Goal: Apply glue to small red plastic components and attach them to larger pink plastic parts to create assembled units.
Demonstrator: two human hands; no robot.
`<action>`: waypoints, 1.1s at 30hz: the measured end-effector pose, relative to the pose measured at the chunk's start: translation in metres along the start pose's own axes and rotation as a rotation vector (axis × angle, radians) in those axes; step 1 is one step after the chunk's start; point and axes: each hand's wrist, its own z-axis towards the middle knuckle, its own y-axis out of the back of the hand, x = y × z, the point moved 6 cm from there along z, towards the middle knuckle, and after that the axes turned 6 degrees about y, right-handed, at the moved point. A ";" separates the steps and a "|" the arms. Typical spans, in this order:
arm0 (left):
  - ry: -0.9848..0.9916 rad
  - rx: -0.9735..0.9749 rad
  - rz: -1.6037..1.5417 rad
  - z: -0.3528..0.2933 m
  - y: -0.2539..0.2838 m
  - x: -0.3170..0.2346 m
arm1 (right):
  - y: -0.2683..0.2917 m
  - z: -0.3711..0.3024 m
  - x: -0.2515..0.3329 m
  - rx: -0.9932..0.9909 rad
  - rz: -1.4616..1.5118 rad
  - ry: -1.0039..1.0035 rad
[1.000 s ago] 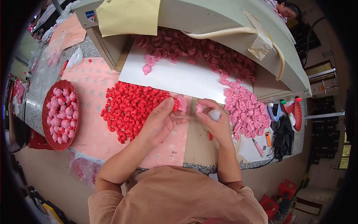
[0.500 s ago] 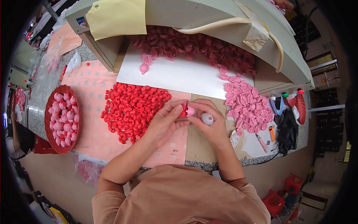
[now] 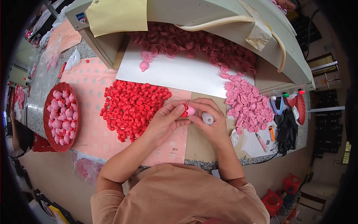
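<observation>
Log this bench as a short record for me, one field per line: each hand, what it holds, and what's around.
Left hand: fingers pinch the red part of a small piece
Right hand: fingers on its pink part; whitish bottle tucked in hand
Left of hands: red pieces heaped on pink sheet
Right of hands: pink shells
Ahead: white sheet running under grey hood, more shells there
Far left: red tray holding pink-and-red pieces
</observation>
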 end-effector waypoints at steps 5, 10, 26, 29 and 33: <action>-0.006 0.029 0.021 0.003 0.003 0.002 | -0.001 0.000 0.001 -0.007 -0.048 0.036; -0.022 0.030 0.031 0.000 -0.004 0.000 | 0.004 -0.004 -0.007 -0.009 0.206 -0.046; -0.217 -0.052 0.214 -0.006 -0.001 -0.008 | -0.007 -0.009 -0.014 0.070 0.291 -0.199; -0.268 -0.024 0.273 -0.006 -0.001 -0.010 | -0.007 -0.008 -0.010 0.028 0.157 -0.012; -0.269 -0.063 0.303 -0.004 0.000 -0.012 | -0.014 -0.014 -0.026 -0.004 0.426 -0.292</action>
